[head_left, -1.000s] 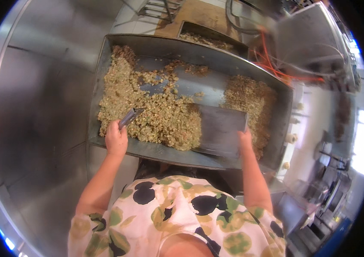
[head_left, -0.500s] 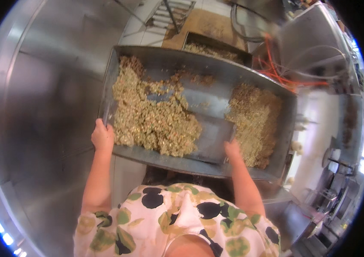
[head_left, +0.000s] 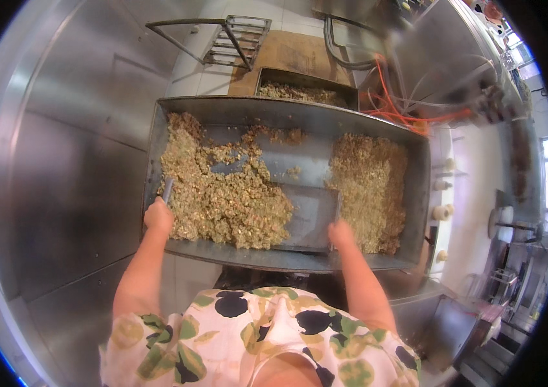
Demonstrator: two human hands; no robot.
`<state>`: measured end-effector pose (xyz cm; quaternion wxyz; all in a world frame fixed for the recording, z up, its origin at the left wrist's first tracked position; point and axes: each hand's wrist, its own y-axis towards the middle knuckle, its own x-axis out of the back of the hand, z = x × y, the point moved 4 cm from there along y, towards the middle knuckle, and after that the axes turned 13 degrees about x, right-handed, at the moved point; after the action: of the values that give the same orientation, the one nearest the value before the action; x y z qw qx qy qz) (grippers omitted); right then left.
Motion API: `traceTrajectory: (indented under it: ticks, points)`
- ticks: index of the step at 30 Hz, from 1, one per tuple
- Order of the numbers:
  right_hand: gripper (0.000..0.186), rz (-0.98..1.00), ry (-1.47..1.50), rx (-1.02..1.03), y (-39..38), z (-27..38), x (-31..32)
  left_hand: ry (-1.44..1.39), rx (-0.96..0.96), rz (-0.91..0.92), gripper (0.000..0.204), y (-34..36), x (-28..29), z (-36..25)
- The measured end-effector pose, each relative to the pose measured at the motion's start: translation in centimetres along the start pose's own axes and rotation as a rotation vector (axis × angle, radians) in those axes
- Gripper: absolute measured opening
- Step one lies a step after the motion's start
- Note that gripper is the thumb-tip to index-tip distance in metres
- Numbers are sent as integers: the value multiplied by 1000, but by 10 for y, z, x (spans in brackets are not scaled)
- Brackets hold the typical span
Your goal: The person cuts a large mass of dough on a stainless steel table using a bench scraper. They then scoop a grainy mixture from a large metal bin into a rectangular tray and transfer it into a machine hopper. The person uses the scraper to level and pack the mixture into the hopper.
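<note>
A long grey metal trough lies before me, holding clumpy tan grain-like material. A large heap fills its left half, and a flatter heap lies at the right. Between them shows the bare end of a flat metal tray with a raised edge. My right hand is closed on that edge. My left hand is closed around a short grey metal edge at the trough's left side. The large heap hides whether this edge belongs to the same tray.
Beyond the trough stands a smaller metal bin with similar material, on brown cardboard. A metal rack is at the far left of it. Orange hoses hang at the far right. A broad steel surface runs along my left.
The view has shifted, so the trough sits lower and more level. Against the trough's left wall, my left hand has moved slightly inward with its metal edge. My right hand keeps its hold.
</note>
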<state>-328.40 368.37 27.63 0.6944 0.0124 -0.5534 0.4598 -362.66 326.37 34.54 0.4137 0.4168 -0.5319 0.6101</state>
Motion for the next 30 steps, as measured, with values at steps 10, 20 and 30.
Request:
traceTrajectory:
  ticks: [10,20,30]
  points:
    - [33,-4,-39,-49,17,-11,-21,-184,57,193,36,33,-28,0]
    - [30,3,-54,5,36,-7,-32,-316,22,387,31,69,-87,-15]
    - [30,-41,-26,-40,41,-4,-25,-185,-142,538,34,3,-97,-122]
